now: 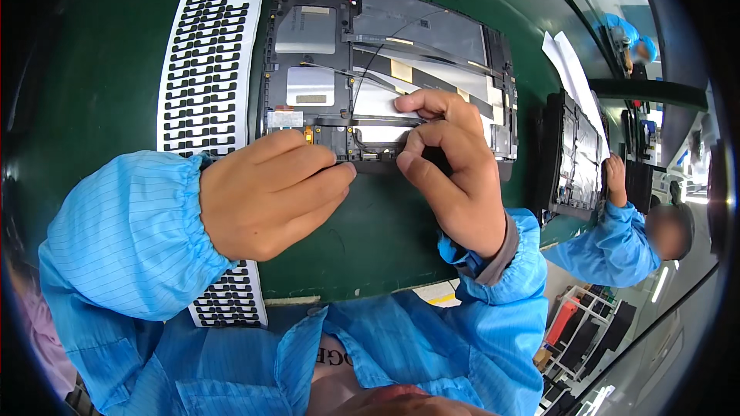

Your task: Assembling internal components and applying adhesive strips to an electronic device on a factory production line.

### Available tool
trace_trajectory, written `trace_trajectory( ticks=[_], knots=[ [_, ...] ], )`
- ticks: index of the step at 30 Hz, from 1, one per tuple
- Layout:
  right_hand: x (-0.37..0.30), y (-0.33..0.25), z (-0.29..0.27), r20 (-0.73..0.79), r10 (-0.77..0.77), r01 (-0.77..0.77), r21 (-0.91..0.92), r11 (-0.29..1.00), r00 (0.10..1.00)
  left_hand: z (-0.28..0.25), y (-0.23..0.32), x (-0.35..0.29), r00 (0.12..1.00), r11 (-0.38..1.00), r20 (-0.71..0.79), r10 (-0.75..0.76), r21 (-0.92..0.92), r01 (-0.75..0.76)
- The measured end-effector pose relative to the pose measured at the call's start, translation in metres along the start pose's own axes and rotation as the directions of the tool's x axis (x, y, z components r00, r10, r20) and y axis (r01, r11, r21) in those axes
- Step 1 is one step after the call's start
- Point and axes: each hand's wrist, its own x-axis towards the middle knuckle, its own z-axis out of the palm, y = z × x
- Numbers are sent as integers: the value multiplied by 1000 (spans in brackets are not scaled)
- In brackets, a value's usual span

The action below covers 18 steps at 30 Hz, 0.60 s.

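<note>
A flat black electronic device [455,19], its inside bare, lies on the green bench; it looks like an opened tablet or a display unit. Silver plates, flat ribbon cables [416,45] and a thin black wire [370,66] show in it. At its near edge, left of the middle, my left hand [274,192] is closed with the fingertips pinched together. My right hand [459,162] reaches over the near edge, thumb and forefinger pinched close to a black cable, another finger bent above a silver plate. What either pinch holds is too small or hidden to make out.
Left of the device, a long white sheet [176,108] carries rows of black die-cut pieces and runs under my left forearm. A second black device [574,154] with white sheets [566,69] stands at the right, where a co-worker's hand [614,179] touches it. The green bench [331,239] ends near my body.
</note>
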Motion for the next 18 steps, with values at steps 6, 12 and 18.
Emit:
trace_trajectory(
  ticks=[6, 12, 18],
  knots=[
    [2, 0, 1, 19, 1, 0, -48, 999, 1000, 3, 7, 10, 996, 992, -13, -88, 94, 89],
    [-5, 8, -3, -134, 85, -74, 82, 994, 987, 6, 3, 11, 995, 990, 72, -71, 125, 62],
    [-8, 1, -4, -115, 2, -1, 9, 1000, 993, 7, 3, 11, 993, 991, 83, -78, 114, 68]
  ],
)
